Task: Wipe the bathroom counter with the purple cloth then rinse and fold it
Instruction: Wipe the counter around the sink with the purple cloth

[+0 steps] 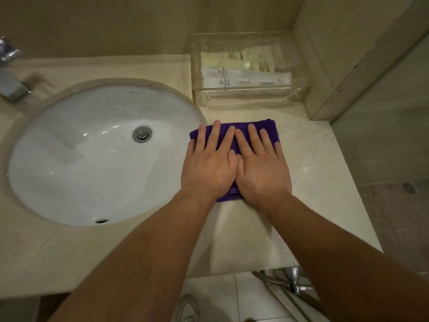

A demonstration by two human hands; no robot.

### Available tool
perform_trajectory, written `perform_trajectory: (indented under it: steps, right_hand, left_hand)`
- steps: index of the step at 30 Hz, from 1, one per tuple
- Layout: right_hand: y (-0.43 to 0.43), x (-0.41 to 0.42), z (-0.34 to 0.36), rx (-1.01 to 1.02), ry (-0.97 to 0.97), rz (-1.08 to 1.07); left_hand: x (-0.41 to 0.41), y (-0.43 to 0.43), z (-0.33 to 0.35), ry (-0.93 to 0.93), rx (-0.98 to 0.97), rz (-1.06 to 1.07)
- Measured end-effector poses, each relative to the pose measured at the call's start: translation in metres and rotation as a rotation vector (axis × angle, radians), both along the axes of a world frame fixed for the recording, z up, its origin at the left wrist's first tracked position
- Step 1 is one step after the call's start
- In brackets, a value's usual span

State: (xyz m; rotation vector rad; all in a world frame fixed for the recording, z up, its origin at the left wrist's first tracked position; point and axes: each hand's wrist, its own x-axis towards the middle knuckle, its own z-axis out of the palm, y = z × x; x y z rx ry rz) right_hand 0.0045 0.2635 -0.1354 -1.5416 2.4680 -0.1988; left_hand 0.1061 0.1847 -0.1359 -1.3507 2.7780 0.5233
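Counter [320, 173] of pale veined stone fills the frame from edge to edge and meets a beige tiled wall at 12 o'clock. White oval sink [69, 159] is set into it at 9 o'clock of centre, with a metal drain [142, 134] near the middle of the bowl and an overflow slot in its near wall at 6 o'clock. Chrome tap [11, 77] stands at 10 o'clock of the bowl, partly cut by the frame edge.

Clear plastic tray [243, 96] sits on the counter at 1 o'clock, against the back wall, holding several sealed toiletry packets [246, 75]; the print on them is too small to read.

Purple cloth [222, 130] lies folded flat on the counter just at 3 o'clock of the sink rim and at 6 o'clock of the tray, apart from both. Its far edge and a strip of the near edge show; the rest is covered.

Left hand [209, 163] and right hand [262, 166] lie side by side on the cloth, palms down, fingers spread and extended toward 12 o'clock, thumbs touching at the centre. Neither hand grips anything; both press flat on the fabric.

Tiled floor and a light-coloured shoe [189, 307] show below the counter edge at 6 o'clock.
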Motion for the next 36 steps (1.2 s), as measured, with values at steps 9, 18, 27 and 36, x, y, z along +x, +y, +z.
perform_trajectory:
  steps: [9,18,27,36]
  right_hand:
    - [0.039,0.016,0.0,0.003,-0.017,0.043]
    - [0.088,0.02,0.002,0.013,-0.015,0.077]
    - [0.123,0.016,0.003,0.011,-0.034,0.094]
    - [0.154,0.005,0.005,0.017,-0.032,0.085]
  left_hand:
    - [0.018,0.039,-0.001,-0.039,-0.07,0.029]
    - [0.023,0.093,0.0,-0.086,-0.117,0.054]
    - [0.021,0.13,-0.001,-0.097,-0.128,0.069]
    - [0.006,0.161,-0.002,-0.091,-0.143,0.07]
